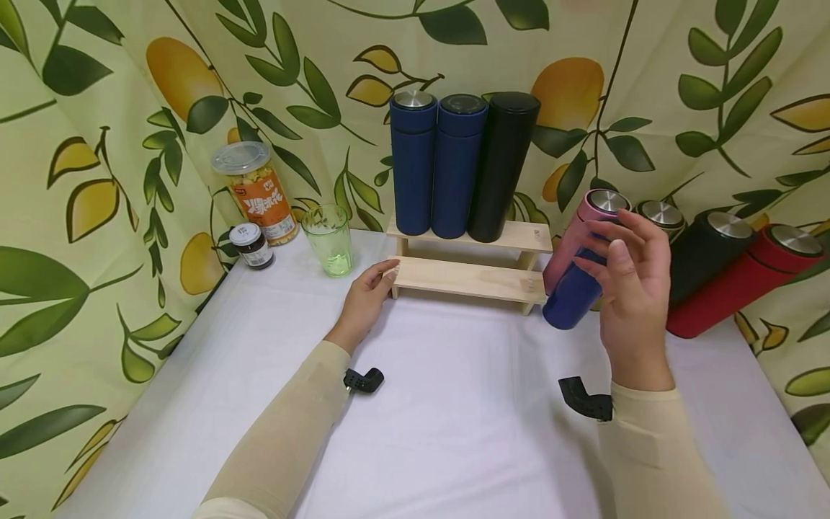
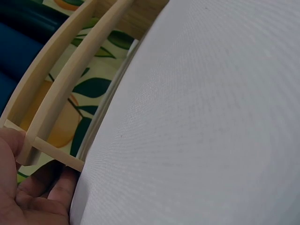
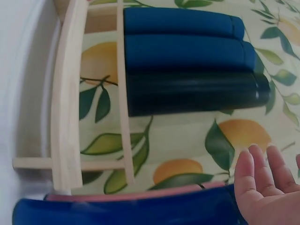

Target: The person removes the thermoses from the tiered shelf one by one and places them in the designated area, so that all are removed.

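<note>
At the left end of a two-step wooden rack (image 1: 470,280), my left hand (image 1: 364,301) grips the lower step. Its thumb lies at the step's end and its fingers curl below, as the left wrist view shows. On the upper step stand two blue thermos bottles (image 1: 412,169) and a black thermos bottle (image 1: 507,169). Beside the rack's right end, my right hand (image 1: 634,306) is raised with fingers loosely extended, near the top of a shiny blue bottle (image 1: 570,297). The hand hides that bottle's top in the head view. A pink thermos bottle (image 1: 565,249) stands just behind it.
Farther right are a black bottle with a steel lid (image 1: 703,252), a red bottle (image 1: 739,288) and another steel-lidded bottle (image 1: 660,213). Left of the rack stand a green glass (image 1: 328,241), a small dark jar (image 1: 253,249) and a snack tub (image 1: 259,198). Patterned cloth hangs behind.
</note>
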Demonstrator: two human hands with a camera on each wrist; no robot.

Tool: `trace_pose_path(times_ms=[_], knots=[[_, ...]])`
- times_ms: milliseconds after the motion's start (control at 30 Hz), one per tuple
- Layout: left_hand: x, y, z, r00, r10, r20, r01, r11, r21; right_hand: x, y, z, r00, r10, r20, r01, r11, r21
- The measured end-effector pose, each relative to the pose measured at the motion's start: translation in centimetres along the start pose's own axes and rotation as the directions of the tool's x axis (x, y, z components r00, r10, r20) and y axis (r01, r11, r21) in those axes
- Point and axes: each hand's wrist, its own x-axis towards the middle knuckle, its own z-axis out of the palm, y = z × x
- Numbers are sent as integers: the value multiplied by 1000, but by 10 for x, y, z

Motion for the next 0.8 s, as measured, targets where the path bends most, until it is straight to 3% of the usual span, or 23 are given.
trace_pose_path(times_ms=[167, 433, 800], knots=[[1, 0, 0, 1000, -2, -4, 2, 1000, 4, 1, 11, 9, 995, 70, 65, -63, 993, -103], [1, -2, 0, 1000, 2, 2, -2, 1000, 20, 10, 39, 23, 962, 201, 184, -143, 947, -289], [1, -2, -2, 1000, 13, 8, -13, 1000, 17, 37, 67, 45, 942, 293, 162, -203, 886, -418]])
